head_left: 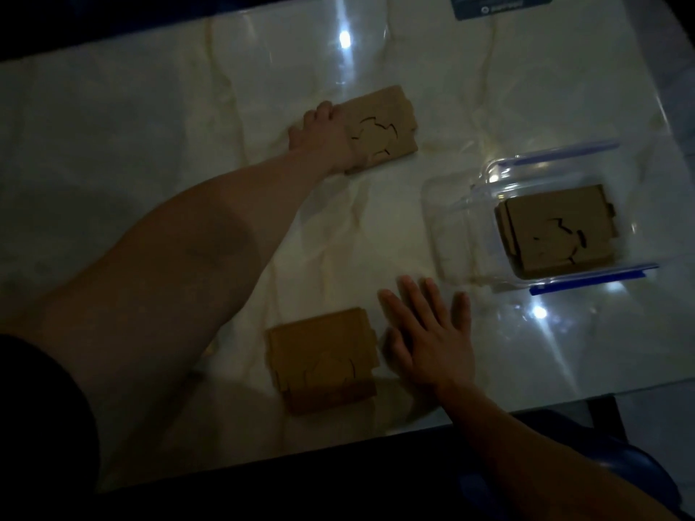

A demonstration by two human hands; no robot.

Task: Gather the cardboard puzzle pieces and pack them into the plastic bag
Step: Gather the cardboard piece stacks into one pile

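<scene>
Gathering step in hand. Landmark: clear plastic bag [470, 235], already held one cardboard puzzle stack [560, 231]. Left hand [319, 133] far left of bag, fingers curled on edge of far puzzle stack [383, 126]; grip not fully visible. Right hand [428, 340] just below bag, fingers spread flat on desk [150, 107], holding nothing, beside near puzzle stack [323, 359]. Next likely needed: lift far stack, carry to bag mouth.

We read this as dim home room: glossy marble-pattern table [376, 227] under plastic cover, tiled floor [673, 43] at 2 o'clock, blue chair [624, 471] at 5 o'clock. No lab or shop fittings in our view.
</scene>
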